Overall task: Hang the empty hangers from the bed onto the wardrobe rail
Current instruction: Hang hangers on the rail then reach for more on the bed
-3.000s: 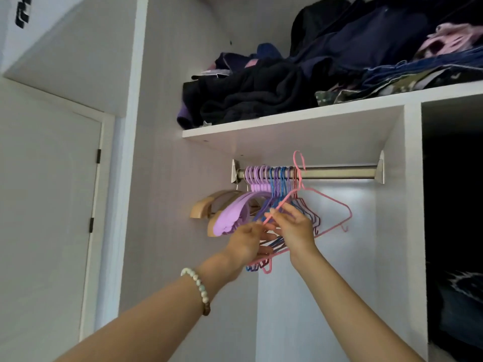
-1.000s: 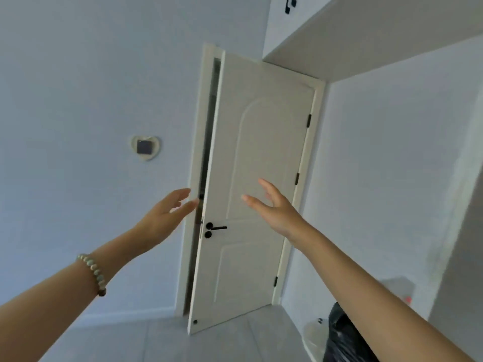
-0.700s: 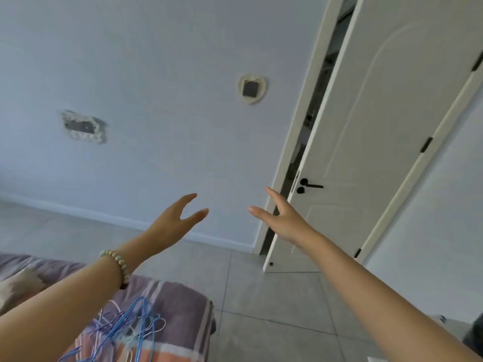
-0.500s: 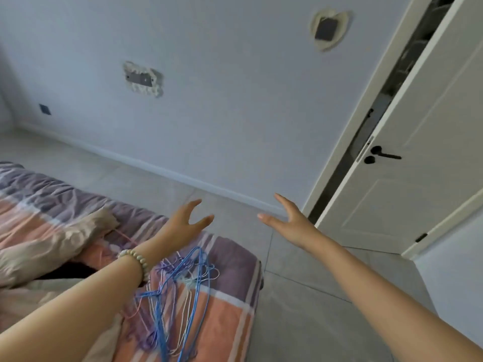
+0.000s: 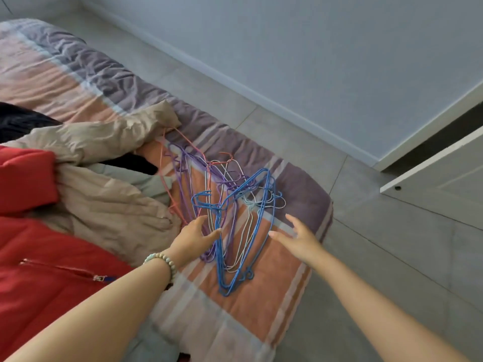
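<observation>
Where the striped bed [image 5: 78, 82] meets the grey floor [image 5: 379, 244], a red jacket [image 5: 39, 270] and a crumpled beige garment [image 5: 104, 205] cover its left side. A tangle of wire hangers [image 5: 235, 205], blue, purple, pink and white, lies flat on the cover near the bed's corner. Both bare forearms reach forward. The left hand [image 5: 193, 239], fingers spread and loose, its grip released, is at the pile's left edge; contact is unclear. The right hand [image 5: 300, 239], likewise released, hovers just beside the pile's right edge. A beaded bracelet [image 5: 162, 259] circles the left wrist.
</observation>
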A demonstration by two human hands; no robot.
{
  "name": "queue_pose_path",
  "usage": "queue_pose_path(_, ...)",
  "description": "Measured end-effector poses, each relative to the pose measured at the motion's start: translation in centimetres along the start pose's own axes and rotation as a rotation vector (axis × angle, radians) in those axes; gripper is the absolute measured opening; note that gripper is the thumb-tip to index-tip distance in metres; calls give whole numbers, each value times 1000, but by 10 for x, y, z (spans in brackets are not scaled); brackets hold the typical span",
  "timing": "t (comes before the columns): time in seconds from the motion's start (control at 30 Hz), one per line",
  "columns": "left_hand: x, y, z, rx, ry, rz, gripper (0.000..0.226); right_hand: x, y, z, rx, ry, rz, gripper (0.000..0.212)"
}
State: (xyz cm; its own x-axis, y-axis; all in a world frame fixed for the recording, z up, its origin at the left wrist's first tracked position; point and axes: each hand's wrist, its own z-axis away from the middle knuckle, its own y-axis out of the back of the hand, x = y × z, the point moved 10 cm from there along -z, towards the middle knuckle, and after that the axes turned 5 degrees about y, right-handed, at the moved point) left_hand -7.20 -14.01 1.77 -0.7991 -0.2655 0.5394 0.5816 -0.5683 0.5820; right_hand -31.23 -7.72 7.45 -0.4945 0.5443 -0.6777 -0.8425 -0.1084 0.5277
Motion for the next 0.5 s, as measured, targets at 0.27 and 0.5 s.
queue_pose_path(0.27,-71,-75,-31,-40,107,24,68,93,-93,-33,-68,-183,-118,72)
queue_pose_path(0.5,-83,-102,-55,1,47,6,56,138,-152,-56,-85,-261,-289,60)
